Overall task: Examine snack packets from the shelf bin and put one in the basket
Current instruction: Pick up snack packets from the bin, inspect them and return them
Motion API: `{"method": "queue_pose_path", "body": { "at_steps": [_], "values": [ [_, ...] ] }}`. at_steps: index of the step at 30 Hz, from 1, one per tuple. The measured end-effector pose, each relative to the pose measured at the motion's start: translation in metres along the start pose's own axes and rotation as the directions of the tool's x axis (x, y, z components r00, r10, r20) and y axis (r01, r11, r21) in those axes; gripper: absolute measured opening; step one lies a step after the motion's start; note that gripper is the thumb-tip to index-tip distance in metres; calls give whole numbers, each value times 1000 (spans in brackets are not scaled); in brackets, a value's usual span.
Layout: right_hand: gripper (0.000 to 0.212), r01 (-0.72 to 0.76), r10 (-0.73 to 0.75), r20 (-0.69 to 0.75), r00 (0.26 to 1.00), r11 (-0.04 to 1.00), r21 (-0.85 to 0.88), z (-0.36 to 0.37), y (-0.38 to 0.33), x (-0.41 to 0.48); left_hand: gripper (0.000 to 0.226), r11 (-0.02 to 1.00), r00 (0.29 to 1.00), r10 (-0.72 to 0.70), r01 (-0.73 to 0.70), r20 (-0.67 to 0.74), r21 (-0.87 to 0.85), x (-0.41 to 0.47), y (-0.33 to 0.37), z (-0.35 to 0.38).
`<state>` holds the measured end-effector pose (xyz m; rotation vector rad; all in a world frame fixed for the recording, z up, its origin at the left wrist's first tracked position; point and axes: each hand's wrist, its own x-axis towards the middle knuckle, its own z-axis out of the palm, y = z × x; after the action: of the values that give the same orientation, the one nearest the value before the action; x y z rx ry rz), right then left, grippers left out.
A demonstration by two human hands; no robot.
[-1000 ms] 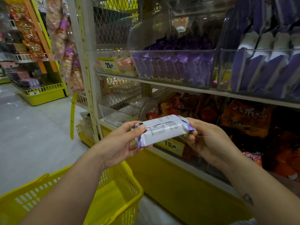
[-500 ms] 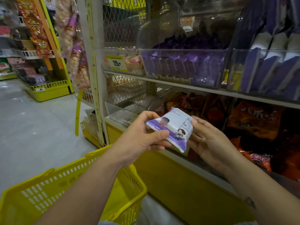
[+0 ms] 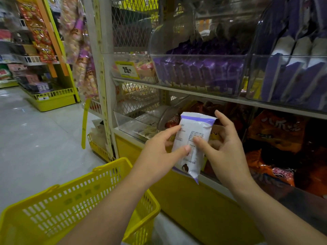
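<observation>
Facing shelf (image 3: 203, 96): clear bins of purple packets are being carried on its upper level and orange bags on the level below.
Basket (image 3: 70, 200): the yellow basket is being kept low at the left, below the left forearm and well apart from the packet, with its mouth turned upward.
Shelf bin (image 3: 194, 55): rows of purple packets are being held upright inside it, above and behind the hands. It is being judged the likely source.
Right hand (image 3: 226, 156): the packet's right side is being steadied, with the thumb pressed on the printed face and the other fingers spread behind it.
Left hand (image 3: 159, 156): the packet's left edge is being pinched between thumb and forefinger.
Snack packet (image 3: 194, 126): it is being held nearly upright between both hands, in front of the lower level, with its white printed back turned to the camera. The examining step is being judged as under way, and nothing is being placed yet.
Fingers (image 3: 184, 149): for the next move, one hand's grip is being called on to loosen while the other carries the packet down and left over the basket's rim before letting go.
</observation>
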<state>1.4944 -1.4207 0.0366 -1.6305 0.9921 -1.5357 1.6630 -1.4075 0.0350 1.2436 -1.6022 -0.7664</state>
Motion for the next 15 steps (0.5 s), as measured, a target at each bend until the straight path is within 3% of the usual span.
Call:
{"method": "queue_pose_path", "body": {
  "at_steps": [7, 10, 15],
  "values": [
    [47, -17, 20, 58, 998, 999, -43, 1, -2, -1, 61, 997, 1000, -7, 9, 27, -83, -1, -2, 1],
    [49, -55, 52, 87, 995, 998, 33, 1, -1, -1, 56, 999, 999, 18, -17, 34, -47, -2, -3, 2],
    [55, -45, 46, 111, 993, 999, -9, 1, -2, -2, 52, 997, 998, -52, 50, -32, -56, 1, -2, 3]
  ]
}}
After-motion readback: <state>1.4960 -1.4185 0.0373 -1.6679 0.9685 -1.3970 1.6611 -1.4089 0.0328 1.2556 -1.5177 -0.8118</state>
